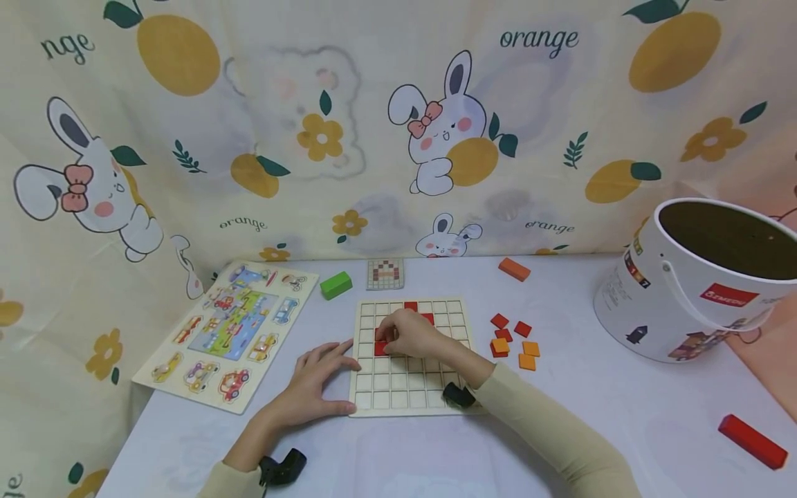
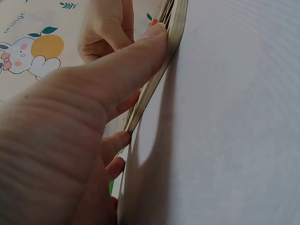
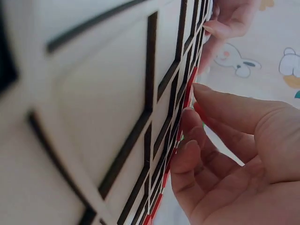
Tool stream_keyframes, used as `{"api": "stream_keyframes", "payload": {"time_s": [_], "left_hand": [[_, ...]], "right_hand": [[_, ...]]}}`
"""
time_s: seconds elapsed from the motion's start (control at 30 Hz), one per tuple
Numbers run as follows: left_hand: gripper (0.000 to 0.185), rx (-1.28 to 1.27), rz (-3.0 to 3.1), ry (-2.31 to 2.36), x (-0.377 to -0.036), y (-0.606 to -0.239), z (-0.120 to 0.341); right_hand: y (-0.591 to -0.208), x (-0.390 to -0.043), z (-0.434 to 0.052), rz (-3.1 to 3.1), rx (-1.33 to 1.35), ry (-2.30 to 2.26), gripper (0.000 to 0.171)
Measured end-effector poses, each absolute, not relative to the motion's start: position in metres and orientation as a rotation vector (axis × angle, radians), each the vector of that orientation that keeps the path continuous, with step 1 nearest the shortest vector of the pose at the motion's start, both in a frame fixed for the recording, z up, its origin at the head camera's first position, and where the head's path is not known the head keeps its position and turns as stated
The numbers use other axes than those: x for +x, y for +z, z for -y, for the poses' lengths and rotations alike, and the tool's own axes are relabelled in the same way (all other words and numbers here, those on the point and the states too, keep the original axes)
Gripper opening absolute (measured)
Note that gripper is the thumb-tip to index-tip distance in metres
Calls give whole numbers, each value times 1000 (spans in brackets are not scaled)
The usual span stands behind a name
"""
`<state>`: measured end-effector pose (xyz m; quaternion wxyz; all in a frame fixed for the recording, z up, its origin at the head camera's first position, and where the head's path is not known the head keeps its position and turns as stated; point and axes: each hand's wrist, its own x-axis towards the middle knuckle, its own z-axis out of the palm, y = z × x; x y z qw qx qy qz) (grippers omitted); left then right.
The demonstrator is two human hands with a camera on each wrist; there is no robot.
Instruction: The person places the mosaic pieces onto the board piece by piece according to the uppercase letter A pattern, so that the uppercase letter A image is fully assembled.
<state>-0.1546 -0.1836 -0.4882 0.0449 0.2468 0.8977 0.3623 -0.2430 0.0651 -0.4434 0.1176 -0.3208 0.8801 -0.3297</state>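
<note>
A pale wooden grid board (image 1: 407,401) lies flat on the table, with red square tiles (image 1: 427,319) in some of its upper cells. My right hand (image 1: 414,335) is over the board's left part, thumb and fingertips pinching a small red tile (image 3: 199,112) right at the grid. Just below these fingers, another red tile (image 1: 380,350) sits in a cell. Along the board's left edge my left hand (image 1: 311,391) is spread, fingertips touching the side. Its thumb (image 2: 152,40) rests on the rim near the front corner.
Loose red and orange tiles (image 1: 527,362) lie right of the board. Behind it are a pattern card (image 1: 385,274), a green block (image 1: 336,285) and an orange block (image 1: 514,269). A vehicle puzzle (image 1: 249,387) lies left. A white bucket (image 1: 629,304) and red block (image 1: 753,441) are at right.
</note>
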Motion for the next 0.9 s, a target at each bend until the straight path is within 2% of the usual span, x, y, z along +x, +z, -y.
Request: {"api": "stream_keyframes", "payload": {"time_s": [0.27,0.47,0.67,0.9], "left_hand": [[59,756,-2737,1126,-154,-487,184],[58,721,-2733,1109,-153,-486,182],[58,694,-2741,1094,-152,-487,181],[58,716,-2748,1107,-154,-489,182]], "right_hand": [[-431,-247,-92,-2620,-844,-1157,10],[-422,-258,-171,-2685,-673,-1237,19],[-431,-257,-257,-2735,-446,-1169,27],[-445,-249,-293,-2718,-343,-1116,36]]}}
